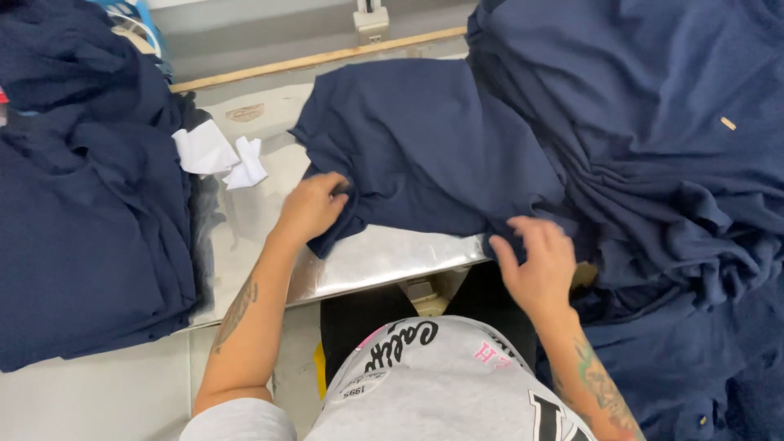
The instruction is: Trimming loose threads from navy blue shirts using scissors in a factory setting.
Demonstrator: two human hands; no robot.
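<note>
I am pinching the near left corner of the navy shirt [425, 147] with my left hand [312, 206], the shirt lying across the desk [384, 257] toward its front edge. My right hand [535, 265], fingers spread wide, is reaching its right hem; pulling evenly should keep it flat.

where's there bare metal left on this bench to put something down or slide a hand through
A bare strip of the metal table runs along its near edge, below the spread navy garment, between the left hand and right hand. Another patch lies between the white paper scraps and that garment. The left stack and right heap are crowded.
</note>
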